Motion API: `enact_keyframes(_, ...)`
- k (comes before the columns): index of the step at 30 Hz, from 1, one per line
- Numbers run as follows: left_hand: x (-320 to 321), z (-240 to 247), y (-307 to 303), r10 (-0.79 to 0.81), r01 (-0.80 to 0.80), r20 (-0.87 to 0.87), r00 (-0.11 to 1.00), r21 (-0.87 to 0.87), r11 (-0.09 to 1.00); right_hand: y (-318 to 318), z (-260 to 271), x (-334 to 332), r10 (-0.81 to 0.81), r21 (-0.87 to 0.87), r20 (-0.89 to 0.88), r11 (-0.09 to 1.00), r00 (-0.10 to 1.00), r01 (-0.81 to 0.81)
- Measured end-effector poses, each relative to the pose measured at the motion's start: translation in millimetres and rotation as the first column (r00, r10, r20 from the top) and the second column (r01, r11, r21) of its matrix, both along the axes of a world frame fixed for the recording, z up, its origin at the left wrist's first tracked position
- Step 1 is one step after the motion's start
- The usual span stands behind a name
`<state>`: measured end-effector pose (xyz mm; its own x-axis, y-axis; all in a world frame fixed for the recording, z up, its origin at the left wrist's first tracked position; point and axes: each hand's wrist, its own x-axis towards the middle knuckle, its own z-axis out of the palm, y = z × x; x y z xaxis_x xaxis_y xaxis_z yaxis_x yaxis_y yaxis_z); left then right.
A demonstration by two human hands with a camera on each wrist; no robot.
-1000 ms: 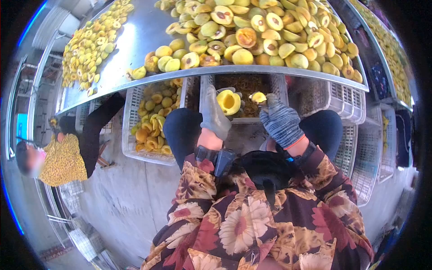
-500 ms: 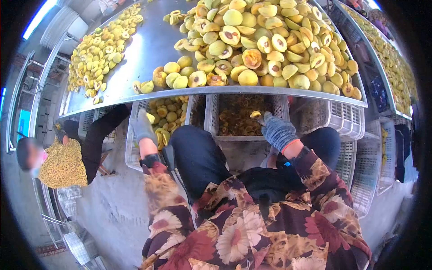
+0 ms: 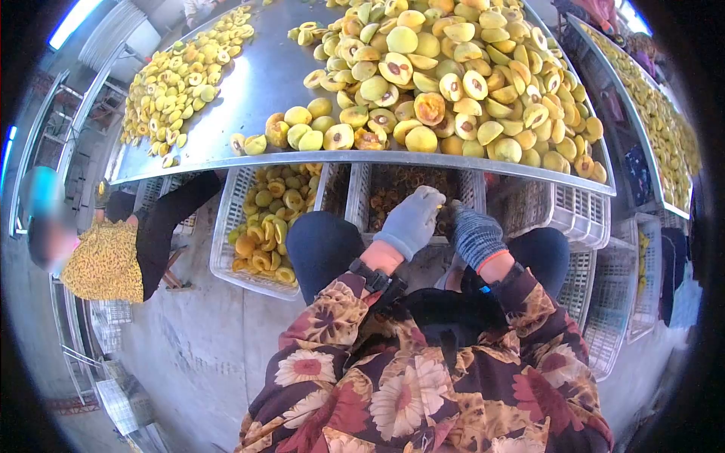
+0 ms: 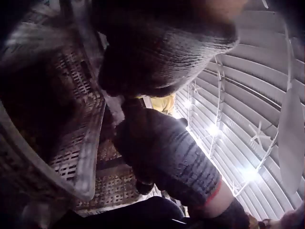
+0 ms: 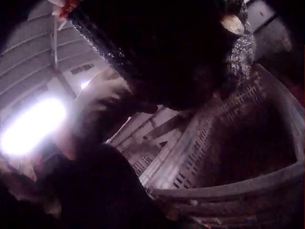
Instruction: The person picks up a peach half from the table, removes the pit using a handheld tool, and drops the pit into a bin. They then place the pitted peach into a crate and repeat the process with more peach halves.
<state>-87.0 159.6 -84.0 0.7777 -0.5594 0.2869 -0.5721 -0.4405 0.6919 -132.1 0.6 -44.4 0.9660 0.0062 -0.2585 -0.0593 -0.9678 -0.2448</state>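
Left hand (image 3: 411, 223), grey glove; right hand (image 3: 477, 234), dark-striped knit glove: close together, near rim of pale rectangular plastic crate (image 3: 358, 198); grips indeterminable.

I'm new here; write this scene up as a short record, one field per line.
Metal table: heaped with stone fruit, many halved
Left hand: gloved in light gray, near right hand
Right hand: gloved in darker stripes
Hands' hold: unclear; wrist views are dim
Left plastic crate: stone fruit, some halved
Middle plastic crate: dark scraps
Far left: second person, dressed in patterned yellow
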Motion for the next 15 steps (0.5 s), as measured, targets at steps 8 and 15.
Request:
enact_keyframes(8,1.9,20.6,21.7,0.162,-0.17,-0.142,0.977,-0.051,0.984,-51.1,-64.8,18.5,-0.065,0.02,-0.085,0.998,0.994,0.067)
enact_keyframes(15,11.4,29.8,50.6,0.319,-0.442,-0.448,0.835,-0.203,0.874,26.0,42.3,82.0,0.049,0.198,0.385,0.971,0.922,-0.135)
